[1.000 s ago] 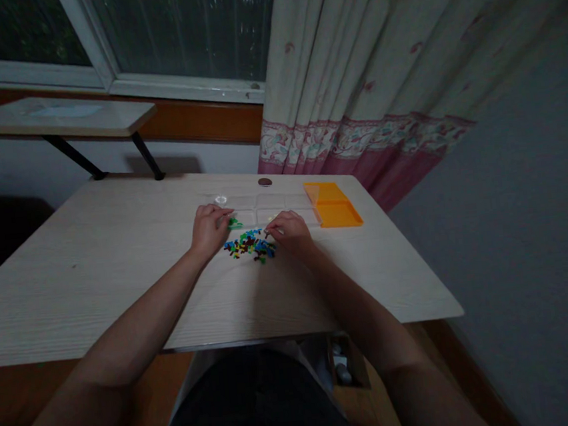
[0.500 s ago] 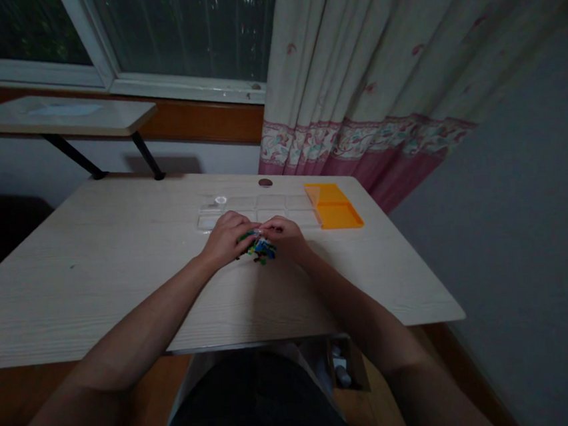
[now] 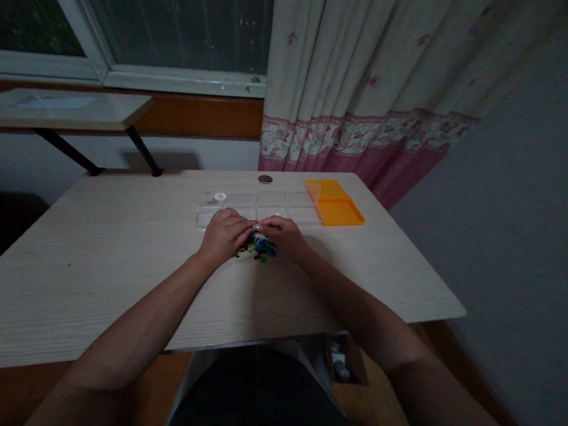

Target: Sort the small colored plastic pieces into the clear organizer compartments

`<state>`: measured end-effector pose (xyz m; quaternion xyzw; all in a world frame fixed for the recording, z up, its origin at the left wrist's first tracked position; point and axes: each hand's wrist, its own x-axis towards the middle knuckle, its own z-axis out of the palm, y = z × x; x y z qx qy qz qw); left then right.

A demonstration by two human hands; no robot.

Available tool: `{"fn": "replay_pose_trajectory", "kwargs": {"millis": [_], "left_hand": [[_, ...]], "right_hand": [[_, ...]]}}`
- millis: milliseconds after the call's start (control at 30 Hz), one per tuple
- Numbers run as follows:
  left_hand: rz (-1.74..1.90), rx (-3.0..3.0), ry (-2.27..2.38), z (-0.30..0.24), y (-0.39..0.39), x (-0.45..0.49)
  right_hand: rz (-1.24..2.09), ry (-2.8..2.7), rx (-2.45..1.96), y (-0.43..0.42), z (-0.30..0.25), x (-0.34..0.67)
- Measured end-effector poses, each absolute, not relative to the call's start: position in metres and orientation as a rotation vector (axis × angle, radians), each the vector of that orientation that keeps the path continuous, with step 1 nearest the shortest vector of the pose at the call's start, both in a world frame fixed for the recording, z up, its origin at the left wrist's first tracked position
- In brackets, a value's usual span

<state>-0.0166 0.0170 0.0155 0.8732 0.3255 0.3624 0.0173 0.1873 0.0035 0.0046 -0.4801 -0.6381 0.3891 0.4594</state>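
A small heap of coloured plastic pieces (image 3: pixel 258 246), blue, green and dark, lies on the pale wooden table (image 3: pixel 118 269). My left hand (image 3: pixel 223 234) and my right hand (image 3: pixel 285 234) rest over the heap with fingertips meeting above it and fingers curled. Both hands hide most of the pieces, and what the fingers pinch is too small to name. Just beyond the hands lies a clear compartment tray (image 3: pixel 243 207).
An orange lid (image 3: pixel 334 204) sits to the right of the clear tray. A small dark round object (image 3: pixel 265 179) lies near the table's far edge. A side table (image 3: pixel 48 112) stands under the window, and a curtain (image 3: pixel 361 71) hangs at the right.
My left hand moved right from the heap's left side until its fingertips met the right hand over the pieces. The heap now looks bunched tighter and mostly covered.
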Motion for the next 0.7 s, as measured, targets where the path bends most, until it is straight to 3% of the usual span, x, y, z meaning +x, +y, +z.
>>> {"fn": "replay_pose_trajectory", "kwargs": {"millis": [267, 700], "left_hand": [[1.177, 2.672, 0.995, 0.014, 0.021, -0.020], [1.365, 2.342, 1.397, 0.000, 0.045, -0.034]], "right_hand": [[0.620, -1.736, -1.244, 0.003, 0.008, 0.190], [0.179, -2.051, -1.381, 0.009, 0.007, 0.207]]}}
